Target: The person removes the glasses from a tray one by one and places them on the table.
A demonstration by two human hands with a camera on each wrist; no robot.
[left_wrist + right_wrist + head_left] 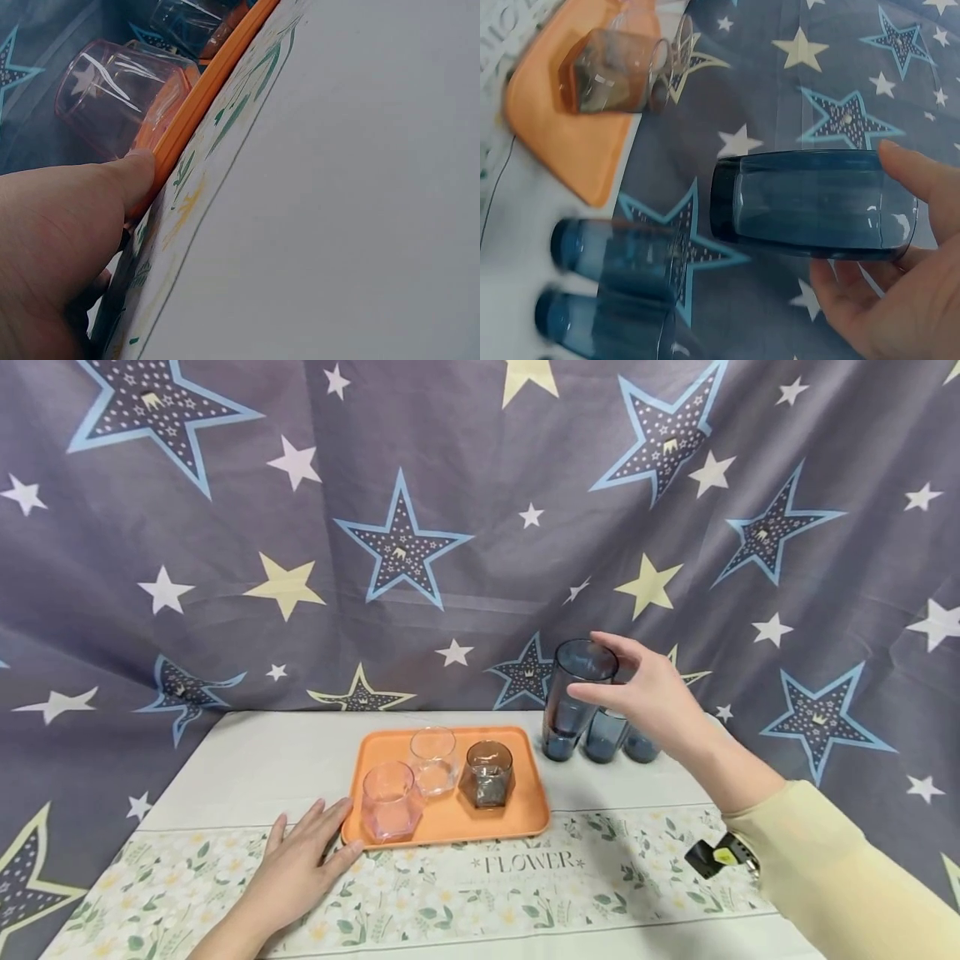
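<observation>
My right hand grips a tall blue glass near its rim, thumb on one side and fingers on the other. In the right wrist view this glass hangs above the white tabletop, apart from the other blue glasses. Behind and below it stand several similar blue glasses, partly hidden by the held one and the hand. My left hand rests at the near left corner of an orange tray, fingers spread and thumb touching the rim. Closest to that hand on the tray is a pink glass.
A clear glass and a smoky brown glass also stand on the tray. Beneath the tray's near edge runs a floral cloth strip lettered "FLOWER". A star-patterned curtain hangs right behind the table.
</observation>
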